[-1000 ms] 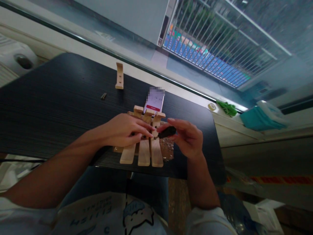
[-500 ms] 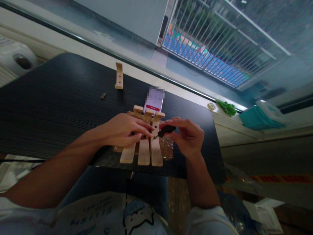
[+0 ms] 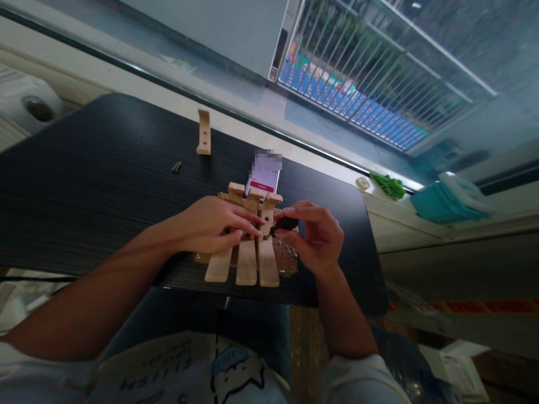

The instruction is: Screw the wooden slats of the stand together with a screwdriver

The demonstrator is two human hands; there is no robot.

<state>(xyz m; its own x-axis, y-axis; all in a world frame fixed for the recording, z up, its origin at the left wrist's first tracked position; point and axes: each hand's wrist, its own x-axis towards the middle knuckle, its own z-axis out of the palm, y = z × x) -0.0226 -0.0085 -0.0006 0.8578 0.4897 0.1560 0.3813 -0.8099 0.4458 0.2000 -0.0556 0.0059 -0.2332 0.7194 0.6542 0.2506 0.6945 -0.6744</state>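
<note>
Three L-shaped wooden hooks [image 3: 269,264] lie side by side on a brown, plastic-wrapped block [image 3: 286,255], their raised ends toward the window. My left hand [image 3: 214,224] rests open across them, fingers stretched toward the right-hand one and fingertips close to its lower hole. A short black-handled screwdriver [image 3: 286,224] is pinched between the thumb and fingers of my right hand [image 3: 318,233]. Its tip points left at that same lower hole; whether a screw sits there is too small to tell.
Behind the hooks a phone [image 3: 264,177] lies on the dark table [image 3: 105,168]. A fourth hook [image 3: 204,134] and a few small screws [image 3: 177,166] are at the back left. On the sill stand a green cloth [image 3: 387,185] and a turquoise container [image 3: 446,199].
My right hand has shifted slightly left, and the screwdriver handle has turned a little in its fingers. My left hand stays on the wooden hooks.
</note>
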